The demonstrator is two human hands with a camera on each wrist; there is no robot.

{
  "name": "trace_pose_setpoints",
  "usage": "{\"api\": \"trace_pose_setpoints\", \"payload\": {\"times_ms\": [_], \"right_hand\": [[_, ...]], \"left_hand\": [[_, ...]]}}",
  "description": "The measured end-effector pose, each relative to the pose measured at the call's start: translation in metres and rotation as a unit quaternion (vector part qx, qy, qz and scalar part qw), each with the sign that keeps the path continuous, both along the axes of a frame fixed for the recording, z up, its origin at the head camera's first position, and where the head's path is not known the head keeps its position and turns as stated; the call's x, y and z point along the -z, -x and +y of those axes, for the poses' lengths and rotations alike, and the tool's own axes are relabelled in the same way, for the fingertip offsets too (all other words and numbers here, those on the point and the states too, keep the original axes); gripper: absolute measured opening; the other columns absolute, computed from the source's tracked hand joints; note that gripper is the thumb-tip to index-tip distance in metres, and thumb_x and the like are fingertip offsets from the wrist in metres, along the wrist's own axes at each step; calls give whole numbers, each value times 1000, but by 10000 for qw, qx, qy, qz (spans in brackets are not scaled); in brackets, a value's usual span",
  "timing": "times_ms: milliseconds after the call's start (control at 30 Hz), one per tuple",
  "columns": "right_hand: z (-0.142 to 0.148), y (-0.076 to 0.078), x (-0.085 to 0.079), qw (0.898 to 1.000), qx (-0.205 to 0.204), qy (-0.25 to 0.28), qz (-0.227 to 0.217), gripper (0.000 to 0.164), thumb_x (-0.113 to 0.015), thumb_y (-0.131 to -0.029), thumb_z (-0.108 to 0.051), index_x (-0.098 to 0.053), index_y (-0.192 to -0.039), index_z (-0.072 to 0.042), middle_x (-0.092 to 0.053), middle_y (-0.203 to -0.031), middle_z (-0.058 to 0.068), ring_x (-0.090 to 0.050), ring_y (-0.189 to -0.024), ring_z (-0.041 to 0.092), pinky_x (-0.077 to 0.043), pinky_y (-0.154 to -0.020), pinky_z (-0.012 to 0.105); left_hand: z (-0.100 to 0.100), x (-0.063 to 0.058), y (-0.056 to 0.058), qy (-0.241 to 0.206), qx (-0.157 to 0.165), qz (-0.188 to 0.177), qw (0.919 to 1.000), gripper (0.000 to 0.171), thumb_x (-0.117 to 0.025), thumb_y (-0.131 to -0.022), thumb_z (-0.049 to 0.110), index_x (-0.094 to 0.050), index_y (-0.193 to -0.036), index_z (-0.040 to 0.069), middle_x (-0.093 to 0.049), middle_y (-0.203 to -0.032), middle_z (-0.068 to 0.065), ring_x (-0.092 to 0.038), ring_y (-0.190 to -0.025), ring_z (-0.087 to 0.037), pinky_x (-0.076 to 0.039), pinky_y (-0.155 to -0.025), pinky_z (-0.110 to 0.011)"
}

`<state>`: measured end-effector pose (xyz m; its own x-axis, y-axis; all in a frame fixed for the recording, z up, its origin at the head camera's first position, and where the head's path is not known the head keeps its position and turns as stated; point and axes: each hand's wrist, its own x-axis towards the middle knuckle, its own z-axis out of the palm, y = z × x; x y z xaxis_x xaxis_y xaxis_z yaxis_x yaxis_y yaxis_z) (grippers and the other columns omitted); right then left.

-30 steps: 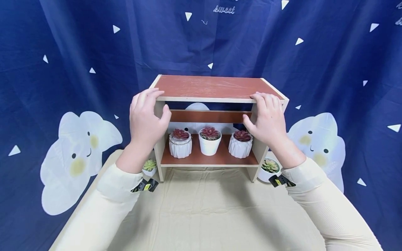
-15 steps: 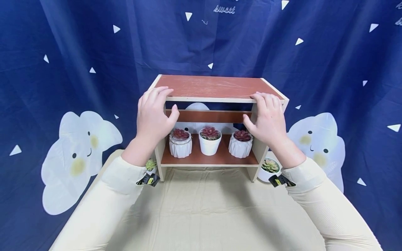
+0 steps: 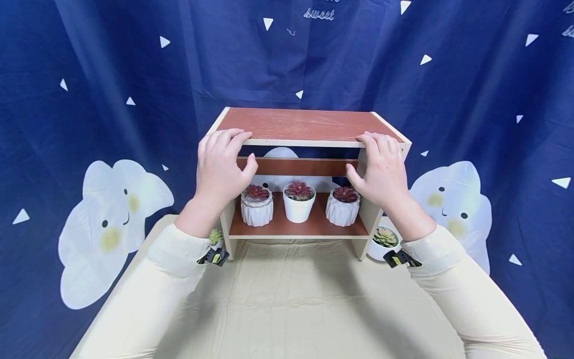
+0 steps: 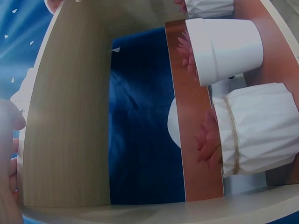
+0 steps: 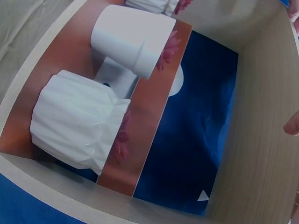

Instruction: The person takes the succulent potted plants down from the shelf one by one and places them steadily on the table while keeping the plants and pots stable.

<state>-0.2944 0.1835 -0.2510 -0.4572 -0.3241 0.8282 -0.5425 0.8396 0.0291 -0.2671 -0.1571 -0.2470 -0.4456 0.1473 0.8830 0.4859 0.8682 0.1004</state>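
Observation:
A small wooden shelf [image 3: 296, 124] with a reddish-brown top stands in the middle of the head view. My left hand [image 3: 221, 167] rests its fingers on the left part of the top's front edge. On the right part of that edge lie the fingers of my right hand [image 3: 383, 172]. Both thumbs hang in front of the shelf, below the top board. Inside, a ribbed white pot [image 3: 257, 212] with twine, a smooth white pot [image 3: 298, 208] and another ribbed white pot [image 3: 343, 212] hold red succulents. The wrist views look into the shelf from its front.
A green succulent in a white pot [image 3: 384, 242] stands right of the shelf. Another green succulent [image 3: 215, 236], partly hidden by my left wrist, is at the left. A beige cloth [image 3: 296, 299] covers the table, and a dark blue curtain [image 3: 296, 55] hangs behind.
My left hand has shifted right along the shelf's top edge, and its fingers have lowered onto the board. The right hand stays where it was.

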Motion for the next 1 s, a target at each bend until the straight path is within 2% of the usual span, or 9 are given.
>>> {"api": "trace_pose_setpoints", "payload": {"times_ms": [233,433,733,1000], "right_hand": [[0,-1,0,10000,-21,-19,-34,58,-64,-83,-31,-52,-132,-1,-52,-130,23,-43,-121,44,-31,-105,55],[-1,1,1,9999,-84,-93,108,57,-64,-84,-28,-52,-132,1,-53,-130,23,-45,-122,43,-30,-108,53],[1,1,-1,9992,-348,180,2,56,-63,-85,-28,-53,-132,0,-54,-131,22,-45,-122,42,-31,-106,53],[1,-2,-2,9987,-416,296,-10,56,-63,-85,-29,-53,-131,1,-52,-132,22,-44,-124,42,-31,-106,53]], "left_hand": [[-1,2,0,-74,27,47,10000,42,-60,-86,25,-69,-124,10,-65,-126,-11,-53,-119,-35,-29,-111,-52],[-2,3,1,-79,32,32,10000,42,-60,-86,24,-69,-124,10,-65,-126,-11,-53,-119,-36,-29,-111,-52],[-2,3,0,-58,50,40,10000,42,-61,-85,23,-69,-124,9,-65,-127,-12,-53,-119,-37,-29,-112,-52],[-1,3,1,-24,62,66,10000,43,-60,-86,25,-68,-125,10,-64,-127,-12,-52,-119,-37,-28,-113,-51]]}}
